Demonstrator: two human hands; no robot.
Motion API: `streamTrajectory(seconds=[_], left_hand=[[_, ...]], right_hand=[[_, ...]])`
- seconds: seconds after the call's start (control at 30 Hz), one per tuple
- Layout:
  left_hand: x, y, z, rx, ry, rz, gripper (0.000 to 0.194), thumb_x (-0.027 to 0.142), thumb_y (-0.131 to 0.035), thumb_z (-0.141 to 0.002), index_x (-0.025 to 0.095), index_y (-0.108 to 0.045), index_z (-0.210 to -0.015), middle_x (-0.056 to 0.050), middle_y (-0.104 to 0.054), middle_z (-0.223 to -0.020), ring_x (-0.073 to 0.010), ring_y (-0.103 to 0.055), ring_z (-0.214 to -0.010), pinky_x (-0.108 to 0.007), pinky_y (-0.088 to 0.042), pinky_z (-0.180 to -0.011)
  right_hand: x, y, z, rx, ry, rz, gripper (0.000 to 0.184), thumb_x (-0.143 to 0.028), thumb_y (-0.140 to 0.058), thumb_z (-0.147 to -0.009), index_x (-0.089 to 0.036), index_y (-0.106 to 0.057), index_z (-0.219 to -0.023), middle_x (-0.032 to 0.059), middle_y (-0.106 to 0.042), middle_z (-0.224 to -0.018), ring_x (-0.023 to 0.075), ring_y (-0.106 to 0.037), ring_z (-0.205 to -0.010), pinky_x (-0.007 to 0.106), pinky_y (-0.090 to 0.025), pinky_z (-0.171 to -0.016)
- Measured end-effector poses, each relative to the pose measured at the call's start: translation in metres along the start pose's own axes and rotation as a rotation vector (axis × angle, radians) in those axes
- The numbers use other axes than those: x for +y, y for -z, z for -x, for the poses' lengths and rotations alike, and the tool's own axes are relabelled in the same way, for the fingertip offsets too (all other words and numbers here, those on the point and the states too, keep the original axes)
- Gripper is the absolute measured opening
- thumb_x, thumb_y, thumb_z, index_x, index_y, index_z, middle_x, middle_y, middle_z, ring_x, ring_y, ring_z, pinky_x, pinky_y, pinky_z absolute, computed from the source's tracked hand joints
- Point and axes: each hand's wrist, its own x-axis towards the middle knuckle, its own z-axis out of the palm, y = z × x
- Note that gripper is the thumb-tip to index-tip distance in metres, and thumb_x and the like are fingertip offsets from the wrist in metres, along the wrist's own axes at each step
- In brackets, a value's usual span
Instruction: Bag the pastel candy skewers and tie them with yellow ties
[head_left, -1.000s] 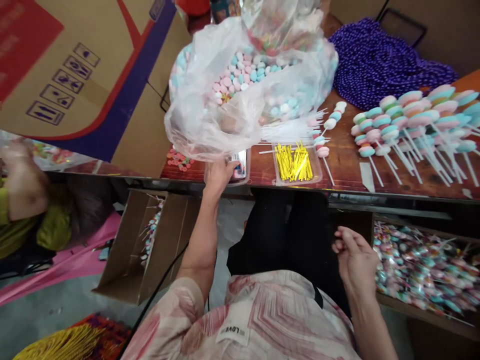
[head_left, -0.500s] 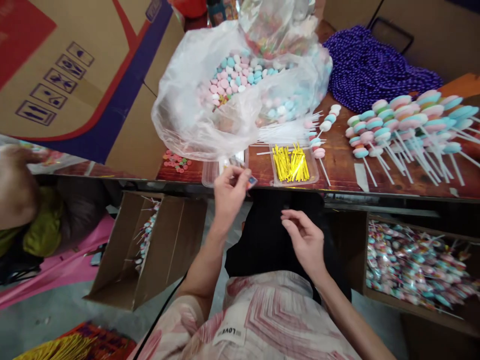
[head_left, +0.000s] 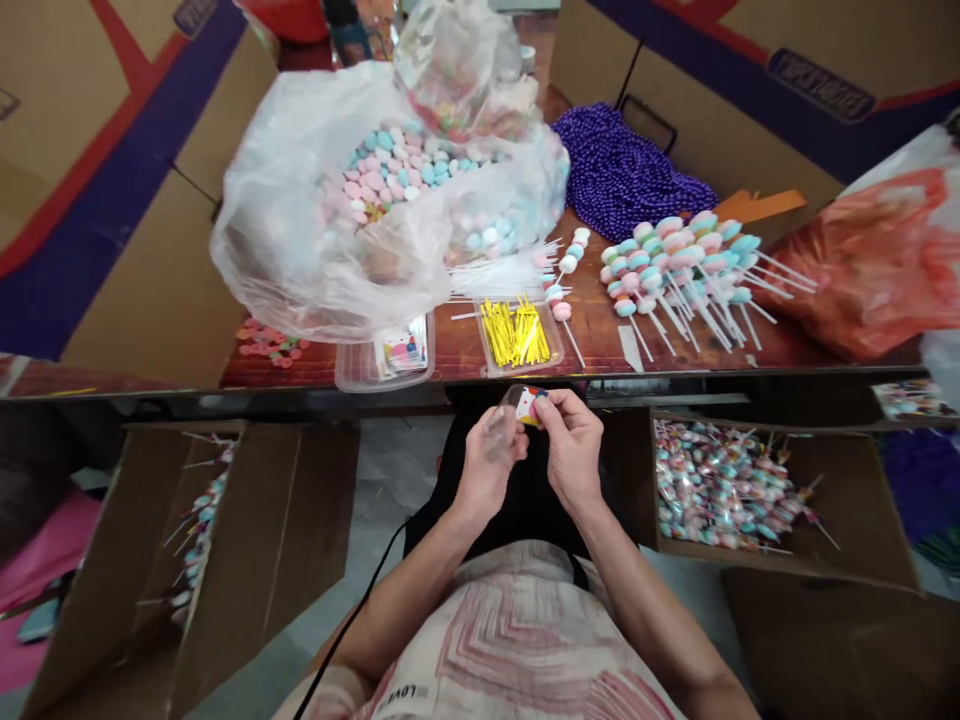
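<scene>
Both hands meet over the lap, just below the table (head_left: 675,345) edge. The left hand (head_left: 487,465) and right hand (head_left: 574,450) pinch a small clear plastic sleeve (head_left: 517,410) between them; fingers of each are closed on it. The sleeve is glossy and thin, with a white printed top showing red and blue marks.

On the worn wooden table: a crinkled translucent bag (head_left: 337,230) heaped with round pastel discs, a shallow clear tray (head_left: 382,365) holding more printed sleeves, a second tray of thin yellow ties (head_left: 516,332), and a fan of stacked pastel lollipops (head_left: 679,265) on white sticks. Purple beads (head_left: 622,175) lie behind them. A cardboard box (head_left: 750,480) at the right holds wrapped lollipops.
</scene>
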Motion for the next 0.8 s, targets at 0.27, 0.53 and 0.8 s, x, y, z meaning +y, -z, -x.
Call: streamTrajectory(seconds=[0.27,0.53,0.8], left_hand=[[-0.002,-0.008,-0.009,0.055,0.029,0.179,0.035,0.032,-0.09,-0.062,0.015,-0.06,-0.066,0.006,-0.055,-0.063,-0.0035,-0.05,-0.055,-0.016,-0.039,-0.052],[-0.008,-0.018,-0.009,0.115,-0.01,0.183,0.039,0.039,-0.089,-0.061,0.014,-0.06,-0.063,0.005,-0.055,-0.059,-0.0035,-0.047,-0.051,-0.018,-0.038,-0.051],[-0.004,-0.007,-0.01,0.113,0.084,0.196,0.036,0.03,-0.093,-0.057,0.013,-0.063,-0.067,0.004,-0.059,-0.064,-0.0035,-0.048,-0.052,-0.018,-0.04,-0.052]], right_hand=[[0.006,0.006,0.005,-0.014,-0.014,0.016,0.027,-0.041,-0.07,-0.084,-0.019,-0.059,-0.073,-0.0026,-0.058,-0.069,0.0114,-0.052,-0.065,0.024,-0.045,-0.064],[-0.007,0.005,0.007,-0.082,0.033,0.077,0.032,-0.039,-0.064,-0.089,-0.019,-0.056,-0.066,-0.0031,-0.057,-0.062,0.0116,-0.051,-0.061,0.026,-0.043,-0.065],[-0.004,0.013,0.005,-0.083,0.027,0.181,0.034,-0.039,-0.065,-0.087,-0.018,-0.054,-0.061,-0.0036,-0.052,-0.062,0.0107,-0.045,-0.062,0.025,-0.039,-0.062]])
